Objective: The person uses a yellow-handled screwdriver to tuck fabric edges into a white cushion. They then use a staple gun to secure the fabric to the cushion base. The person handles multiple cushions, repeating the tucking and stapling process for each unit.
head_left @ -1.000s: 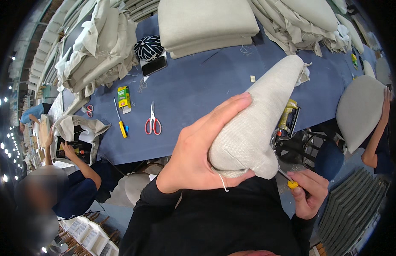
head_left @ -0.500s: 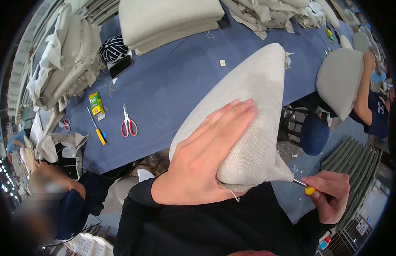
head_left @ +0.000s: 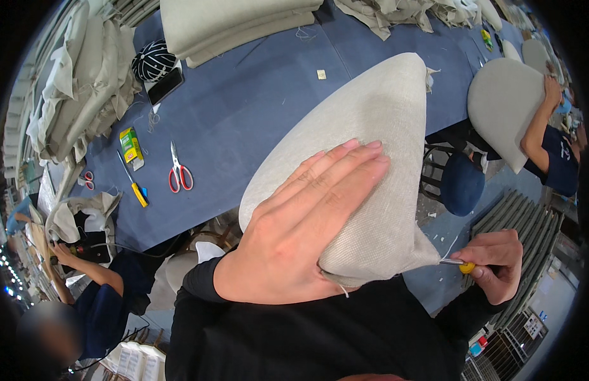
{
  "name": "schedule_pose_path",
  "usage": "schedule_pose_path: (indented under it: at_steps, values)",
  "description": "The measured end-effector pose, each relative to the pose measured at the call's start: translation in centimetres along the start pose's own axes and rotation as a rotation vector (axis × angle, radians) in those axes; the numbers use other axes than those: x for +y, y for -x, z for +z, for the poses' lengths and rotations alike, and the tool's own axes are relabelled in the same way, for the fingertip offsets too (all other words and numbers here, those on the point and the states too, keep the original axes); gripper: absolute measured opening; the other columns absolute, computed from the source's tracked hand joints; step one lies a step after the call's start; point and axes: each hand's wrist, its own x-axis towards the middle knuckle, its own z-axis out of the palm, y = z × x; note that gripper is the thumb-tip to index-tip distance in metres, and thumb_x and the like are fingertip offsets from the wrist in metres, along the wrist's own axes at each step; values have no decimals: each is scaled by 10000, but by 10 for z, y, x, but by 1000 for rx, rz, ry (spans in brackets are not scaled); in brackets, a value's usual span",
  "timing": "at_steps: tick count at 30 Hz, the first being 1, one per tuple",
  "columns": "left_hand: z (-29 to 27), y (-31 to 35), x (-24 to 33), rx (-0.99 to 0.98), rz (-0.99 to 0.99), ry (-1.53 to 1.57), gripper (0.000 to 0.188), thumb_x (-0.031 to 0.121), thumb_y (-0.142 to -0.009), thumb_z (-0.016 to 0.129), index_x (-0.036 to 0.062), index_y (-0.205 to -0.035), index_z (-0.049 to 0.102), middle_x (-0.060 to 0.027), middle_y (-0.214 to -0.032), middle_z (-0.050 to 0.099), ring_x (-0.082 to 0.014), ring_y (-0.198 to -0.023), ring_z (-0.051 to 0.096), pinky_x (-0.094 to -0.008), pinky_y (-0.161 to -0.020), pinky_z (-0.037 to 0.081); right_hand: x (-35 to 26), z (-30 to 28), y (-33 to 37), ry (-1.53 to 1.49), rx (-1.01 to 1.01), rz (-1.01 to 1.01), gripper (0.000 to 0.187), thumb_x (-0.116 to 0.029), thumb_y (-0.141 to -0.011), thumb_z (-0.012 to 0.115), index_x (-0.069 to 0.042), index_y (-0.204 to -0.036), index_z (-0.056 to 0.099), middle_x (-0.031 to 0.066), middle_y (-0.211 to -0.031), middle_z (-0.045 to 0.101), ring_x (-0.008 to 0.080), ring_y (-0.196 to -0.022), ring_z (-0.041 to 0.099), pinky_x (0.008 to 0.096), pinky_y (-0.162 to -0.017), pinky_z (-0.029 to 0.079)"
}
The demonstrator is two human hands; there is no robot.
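A beige fabric-covered cushion (head_left: 345, 120), rounded at one side and drawn to a point at the lower right, is tilted up before my chest. My left hand (head_left: 294, 222) lies across its face, fingers stretched out together, with the thumb hooked out of sight round the lower edge. A short thread end hangs there. At the lower right, my right hand (head_left: 498, 267) pinches a tool with a metal shaft and a yellow handle (head_left: 467, 268). Its shaft meets the pulled-out fabric corner; the tip is not clear. A thin pale strand shows above the shaft.
On the blue table (head_left: 231, 108) lie red-handled scissors (head_left: 180, 171), a yellow-handled tool (head_left: 139, 193), a green-yellow box (head_left: 131, 146) and a phone (head_left: 165, 86). Stacked covers (head_left: 237, 28) fill the back. Co-workers sit left and right, one holding a cushion (head_left: 504, 105). A stool (head_left: 463, 184) stands right.
The tool in my right hand has turned flatter and moved slightly right, up and away from the fabric corner. My left hand keeps its place on the cushion. The whole view has shifted a little.
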Motion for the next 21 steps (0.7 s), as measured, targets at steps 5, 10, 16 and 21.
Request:
schedule_pose_path:
  at_steps: [5,10,16,21]
  values:
    - [1,2,1,-25,-33,-24,909,171,-627,997,-109,-1415,639,-303,-1429,682,-437,-1397,649,-484,-1193,485,-26,2,-7,98,-4,44,331,-84,-883,709,-18,-1179,842,100,-736,732,152,-546,687,268,-513,477]
    - [1,1,-1,29,-25,15,930,160,-625,997,-95,-1441,631,-307,-1450,669,-426,-1404,644,-474,-1200,472,-5,-14,-6,115,-132,92,215,-150,-896,813,-35,-1077,799,84,-817,747,197,-659,719,312,-609,518]
    - [-5,7,-15,136,-31,150,879,185,-642,1033,-12,-1395,624,-310,-1499,626,-436,-1457,587,-502,-1222,436,165,19,13,-403,181,255,380,-328,-901,881,-80,-838,600,23,-733,605,108,-630,576,274,-579,430]
    - [-23,-12,-39,-26,181,253,832,277,-653,1066,79,-1335,632,-327,-1484,619,-515,-1452,550,-600,-1189,428,157,124,-48,-1270,264,-61,452,-396,-982,772,-85,-920,450,41,-667,502,135,-500,494,300,-443,387]
